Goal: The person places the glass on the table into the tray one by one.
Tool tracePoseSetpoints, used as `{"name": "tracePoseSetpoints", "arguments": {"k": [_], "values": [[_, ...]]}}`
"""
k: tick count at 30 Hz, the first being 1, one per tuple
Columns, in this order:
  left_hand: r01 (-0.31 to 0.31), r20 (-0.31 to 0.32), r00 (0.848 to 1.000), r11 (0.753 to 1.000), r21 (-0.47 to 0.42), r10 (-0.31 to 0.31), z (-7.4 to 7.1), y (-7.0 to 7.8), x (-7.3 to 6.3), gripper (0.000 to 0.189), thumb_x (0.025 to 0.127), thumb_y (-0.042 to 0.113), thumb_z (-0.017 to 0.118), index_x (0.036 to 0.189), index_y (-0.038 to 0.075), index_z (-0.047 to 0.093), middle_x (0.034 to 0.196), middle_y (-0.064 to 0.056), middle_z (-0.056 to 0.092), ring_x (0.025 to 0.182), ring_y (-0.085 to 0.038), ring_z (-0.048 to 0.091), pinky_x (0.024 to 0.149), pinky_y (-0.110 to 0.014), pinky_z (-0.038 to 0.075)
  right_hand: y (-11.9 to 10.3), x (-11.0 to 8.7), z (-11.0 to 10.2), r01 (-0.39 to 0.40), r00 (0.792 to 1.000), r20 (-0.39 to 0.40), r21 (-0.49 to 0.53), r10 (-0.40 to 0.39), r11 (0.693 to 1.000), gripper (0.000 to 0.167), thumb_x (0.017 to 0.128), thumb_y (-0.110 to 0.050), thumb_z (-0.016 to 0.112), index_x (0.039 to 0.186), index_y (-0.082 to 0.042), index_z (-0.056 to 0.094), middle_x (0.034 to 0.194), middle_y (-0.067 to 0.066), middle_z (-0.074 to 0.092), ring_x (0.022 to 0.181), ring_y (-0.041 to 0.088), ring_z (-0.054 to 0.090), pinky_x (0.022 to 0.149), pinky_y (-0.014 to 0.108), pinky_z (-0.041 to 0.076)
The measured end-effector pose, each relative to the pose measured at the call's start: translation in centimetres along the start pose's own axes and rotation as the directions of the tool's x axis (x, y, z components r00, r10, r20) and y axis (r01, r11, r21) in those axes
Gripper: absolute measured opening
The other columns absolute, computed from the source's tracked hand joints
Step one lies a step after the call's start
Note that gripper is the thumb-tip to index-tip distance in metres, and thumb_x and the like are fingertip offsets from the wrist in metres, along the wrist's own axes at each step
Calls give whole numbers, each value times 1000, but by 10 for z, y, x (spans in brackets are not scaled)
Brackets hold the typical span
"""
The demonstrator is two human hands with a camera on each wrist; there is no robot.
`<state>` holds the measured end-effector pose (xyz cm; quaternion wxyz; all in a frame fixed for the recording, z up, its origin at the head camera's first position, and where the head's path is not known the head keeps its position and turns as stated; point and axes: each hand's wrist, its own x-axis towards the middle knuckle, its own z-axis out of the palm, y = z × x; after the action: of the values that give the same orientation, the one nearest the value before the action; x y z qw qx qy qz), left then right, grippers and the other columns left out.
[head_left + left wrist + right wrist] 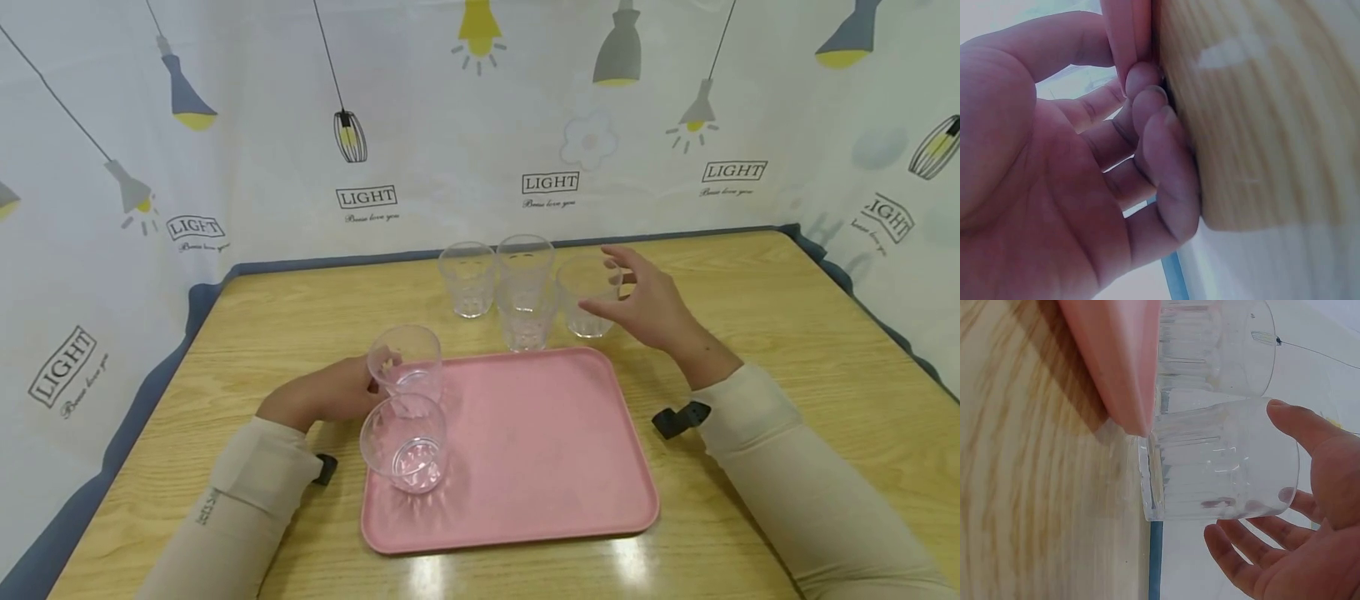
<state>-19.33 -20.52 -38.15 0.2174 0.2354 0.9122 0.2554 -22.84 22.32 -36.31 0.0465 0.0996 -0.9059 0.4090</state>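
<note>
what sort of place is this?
Probably a staged tabletop booth: white lamp-print sheeting screens the back and both sides of a pale wood-grain table, which holds a pink rectangular tray.

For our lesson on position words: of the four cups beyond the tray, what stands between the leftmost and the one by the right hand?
A near cup and, behind it, a far cup, as the head view shows.
</note>
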Motion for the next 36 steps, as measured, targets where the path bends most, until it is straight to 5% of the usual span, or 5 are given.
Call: {"name": "tracePoseSetpoints", "arguments": {"k": [14,29,36], "values": [[16,4,1000,1000,-6,-16,1,1,-1,47,99,24,58,140,5,43,124,-15,63,110,-24,57,102,-49,47,5,-1,-4,-4,1000,24,25,3,1000,90,87,-32,79,158,-11,27,147,23,44,126,40,49,101,54,47],[-22,-17,1000,1000,20,23,2,1,-1,40,98,21,59,132,5,46,109,-11,66,99,-22,58,94,-44,48,7,-2,2,-85,986,149,42,78,995,104,89,-41,75,161,-9,7,160,22,30,144,44,34,107,60,43],[1,-11,1000,1000,7,-1,3,1,0,46,99,21,57,139,3,43,125,-18,63,112,-26,59,103,-51,47,5,-3,-1,-92,988,126,33,87,995,99,85,-44,78,157,-6,21,153,22,40,139,41,42,101,57,48]]}}
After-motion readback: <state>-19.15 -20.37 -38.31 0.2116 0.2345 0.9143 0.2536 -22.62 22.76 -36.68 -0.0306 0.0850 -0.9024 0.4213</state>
